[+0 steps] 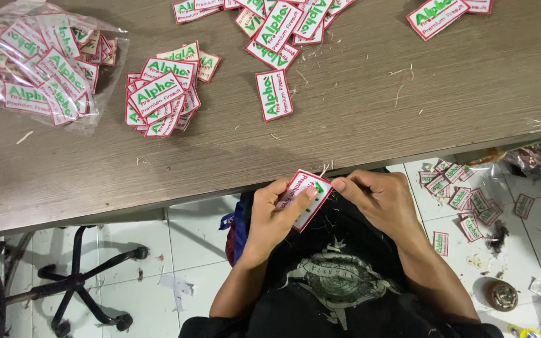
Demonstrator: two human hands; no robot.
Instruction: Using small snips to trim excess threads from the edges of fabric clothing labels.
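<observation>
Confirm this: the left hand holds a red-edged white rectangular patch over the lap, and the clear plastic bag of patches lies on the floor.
Wrong place: the head view shows the clear plastic bag of patches on the wooden table. The left hand does hold the red-edged white rectangular patch.

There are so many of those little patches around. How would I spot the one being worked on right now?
Find the near edge of the grey-brown wooden table and look just below it, over the person's lap. There the left hand holds one white rectangular patch with a red border, while the right hand pinches at its top corner. It is the only patch held; the others lie loose.
</observation>
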